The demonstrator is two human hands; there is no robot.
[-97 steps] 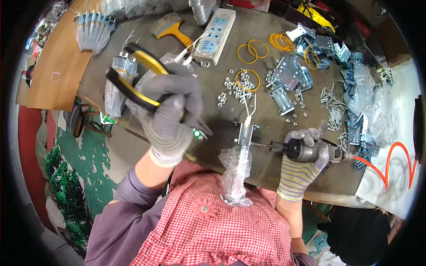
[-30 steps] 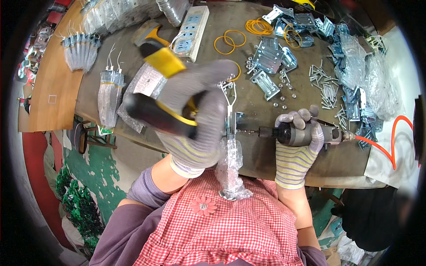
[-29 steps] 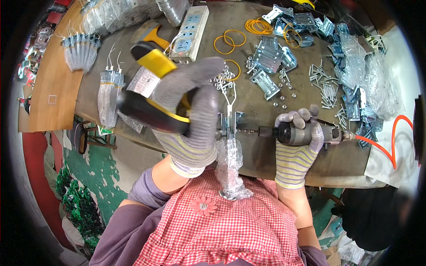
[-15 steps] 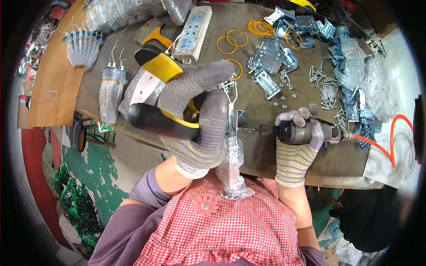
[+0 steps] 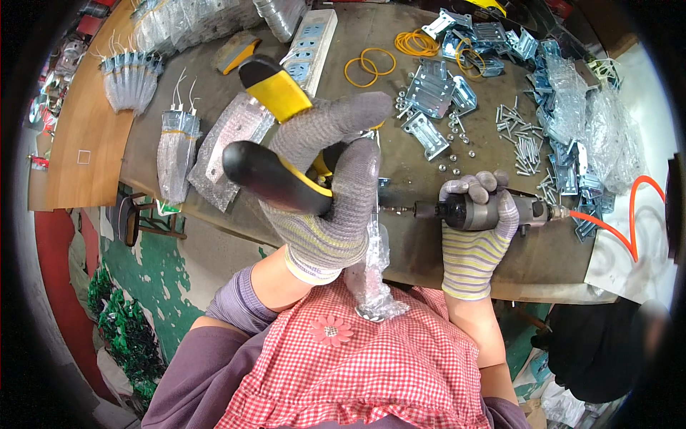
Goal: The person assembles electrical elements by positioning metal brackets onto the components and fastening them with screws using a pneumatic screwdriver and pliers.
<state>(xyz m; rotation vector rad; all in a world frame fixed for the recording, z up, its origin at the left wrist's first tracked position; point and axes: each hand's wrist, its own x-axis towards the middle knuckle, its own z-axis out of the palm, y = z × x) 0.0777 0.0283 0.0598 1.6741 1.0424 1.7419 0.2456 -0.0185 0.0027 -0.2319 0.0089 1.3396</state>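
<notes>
While your left hand (image 5: 325, 189) is closed around the pliers (image 5: 275, 136) above the cluttered dark surface (image 5: 421, 247), your right hand (image 5: 475, 229) clasps the air screwdriver (image 5: 486, 212) near its front edge, green-patched floor below.

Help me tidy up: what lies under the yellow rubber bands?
The yellow rubber bands lie flat on the dark tabletop, beside the white power strip. Nothing else shows beneath them.

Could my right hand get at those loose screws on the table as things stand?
Probably not right away. The right hand is wrapped around the air driver, so it is full. The screws lie just beyond it on the table with nothing between; freeing the hand should leave the way open.
</notes>
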